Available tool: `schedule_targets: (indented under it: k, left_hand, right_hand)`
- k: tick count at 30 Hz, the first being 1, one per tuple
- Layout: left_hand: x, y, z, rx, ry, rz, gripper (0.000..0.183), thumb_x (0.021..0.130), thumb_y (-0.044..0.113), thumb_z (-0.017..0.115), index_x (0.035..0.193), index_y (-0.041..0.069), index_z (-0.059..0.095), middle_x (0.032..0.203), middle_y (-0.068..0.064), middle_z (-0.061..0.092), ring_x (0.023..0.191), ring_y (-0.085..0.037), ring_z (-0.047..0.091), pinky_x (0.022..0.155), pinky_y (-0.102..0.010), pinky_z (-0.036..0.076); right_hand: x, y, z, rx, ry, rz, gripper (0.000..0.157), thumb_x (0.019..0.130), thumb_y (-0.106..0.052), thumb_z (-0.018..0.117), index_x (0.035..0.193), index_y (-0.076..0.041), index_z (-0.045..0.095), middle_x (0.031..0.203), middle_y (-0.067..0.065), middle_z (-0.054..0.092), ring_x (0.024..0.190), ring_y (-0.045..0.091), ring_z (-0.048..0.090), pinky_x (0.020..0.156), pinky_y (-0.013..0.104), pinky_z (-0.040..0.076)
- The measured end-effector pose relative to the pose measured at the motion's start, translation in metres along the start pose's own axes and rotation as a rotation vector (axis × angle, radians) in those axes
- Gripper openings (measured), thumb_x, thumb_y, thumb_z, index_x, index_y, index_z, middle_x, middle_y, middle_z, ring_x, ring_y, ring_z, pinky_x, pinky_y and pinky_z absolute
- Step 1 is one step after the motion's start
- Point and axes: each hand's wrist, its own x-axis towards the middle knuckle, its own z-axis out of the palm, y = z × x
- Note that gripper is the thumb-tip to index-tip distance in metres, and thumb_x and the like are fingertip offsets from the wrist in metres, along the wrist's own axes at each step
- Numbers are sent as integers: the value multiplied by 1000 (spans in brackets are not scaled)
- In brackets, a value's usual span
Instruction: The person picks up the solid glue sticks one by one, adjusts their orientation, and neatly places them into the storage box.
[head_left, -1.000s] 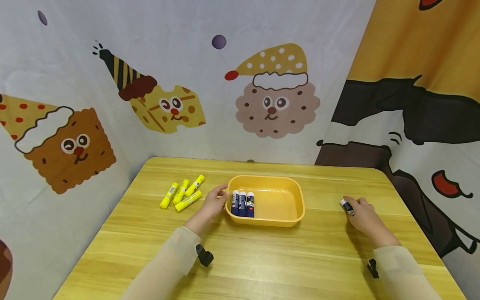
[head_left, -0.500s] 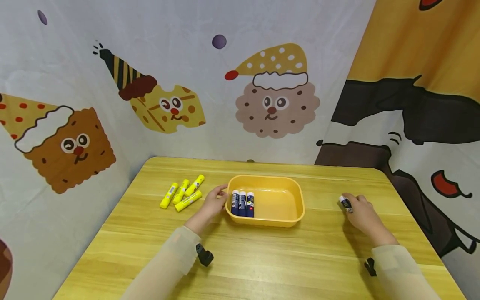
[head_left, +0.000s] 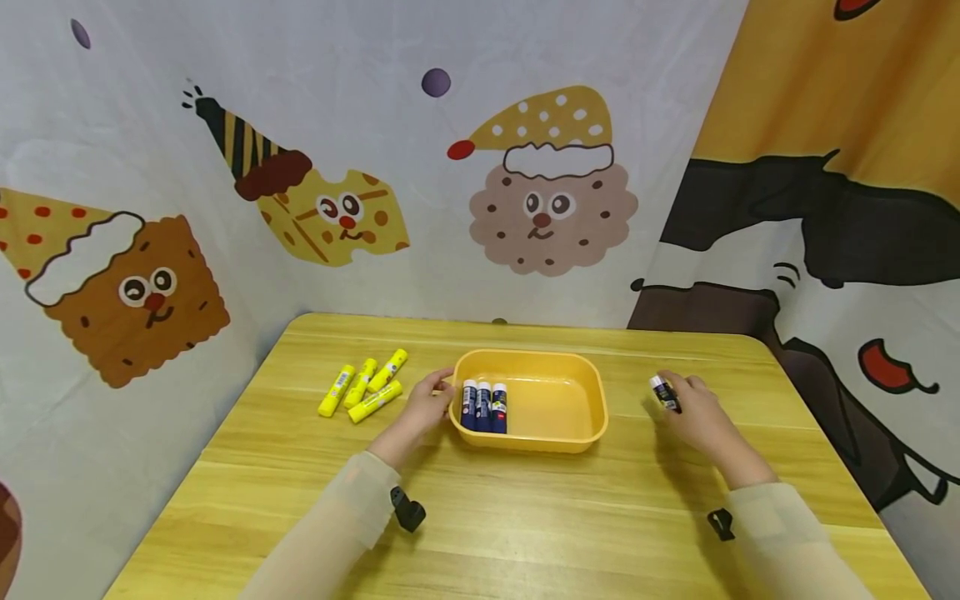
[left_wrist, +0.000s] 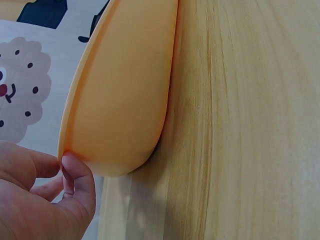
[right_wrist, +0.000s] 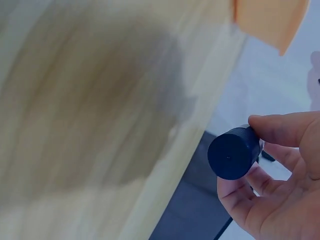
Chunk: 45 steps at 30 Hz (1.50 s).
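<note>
My right hand (head_left: 701, 419) holds a dark blue glue stick (head_left: 664, 393) with a white cap, lifted to the right of the yellow-orange plastic tray (head_left: 551, 443). In the right wrist view the stick's round blue base (right_wrist: 229, 156) faces the camera, gripped between thumb and fingers. At the tray's left end, my left hand (head_left: 425, 408) pinches the rim; the left wrist view has the thumb and a fingertip meeting on the tray's edge (left_wrist: 75, 95). Inside the tray, 3 similar blue glue sticks (head_left: 483, 408) lie side by side against the left wall.
Several yellow glue sticks (head_left: 362, 385) lie in a loose group on the wooden table (head_left: 525, 525), left of my left hand. A cartoon-printed cloth (head_left: 442, 250) hangs along the table's back edge and both sides.
My right hand has raised the blue glue stick and carried it left toward the tray. The left hand and the tray have stayed in place.
</note>
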Motion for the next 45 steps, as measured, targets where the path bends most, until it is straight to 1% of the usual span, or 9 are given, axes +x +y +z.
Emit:
schedule_targets:
  k: [7,15,22,25,29,36,39,42,45]
  left_hand:
    - [0,1,0,-5,-3,-6,40,98,9,47,138,10,48,109,-12,48,75,-14,50,60,-22,47]
    - [-2,2,0,-5,0,-1,39,98,9,48,137,9,48,108,-11,48,75,-13,50,59,-22,47]
    - [-2,1,1,-7,-1,3,40,98,9,48,137,9,49,108,-11,48,75,-13,50,59,-22,47]
    - [-2,1,0,-17,2,7,40,97,8,48,137,8,49,107,-11,48,74,-13,50,58,-21,46]
    - [-2,1,0,-20,2,13,40,97,7,48,137,7,48,106,-12,48,73,-13,50,57,-21,47]
    - [-2,2,0,-28,0,4,40,97,8,48,138,8,48,108,-12,48,74,-13,49,58,-21,47]
    - [-2,1,0,-29,-1,10,40,97,7,48,137,7,48,107,-12,48,74,-13,50,57,-21,47]
    - [-2,0,0,-24,-1,16,40,97,7,48,137,7,48,107,-12,48,73,-13,50,57,-21,47]
    - [-1,0,1,-18,1,10,40,97,8,48,137,8,48,108,-12,49,75,-14,50,58,-21,47]
  right_hand:
    - [6,-27,-3,41,5,-18,60,87,-4,61,141,2,35,115,35,46,90,41,54,69,47,49]
    - [10,-48,-5,96,10,-16,59,91,-7,58,143,0,33,124,35,43,101,44,53,77,51,50]
    - [14,-60,-3,174,20,15,61,93,-9,56,146,0,28,127,34,39,96,38,55,69,39,53]
    - [17,-66,-2,243,33,9,61,92,-8,57,145,2,27,121,32,41,92,37,56,65,36,53]
    - [21,-73,2,361,20,25,60,92,-7,57,144,1,28,118,29,44,93,37,56,66,34,53]
    - [26,-94,15,653,-102,153,64,94,-13,58,147,-5,22,124,25,40,99,33,55,72,33,53]
    - [29,-105,22,737,-147,194,64,94,-14,58,147,-5,22,125,24,37,96,28,53,74,33,54]
    - [32,-114,31,777,-180,213,64,94,-14,58,146,-6,23,124,24,37,93,27,55,76,38,54]
    - [34,-123,41,759,-190,211,62,93,-14,60,145,-7,26,121,23,41,88,26,57,76,42,54]
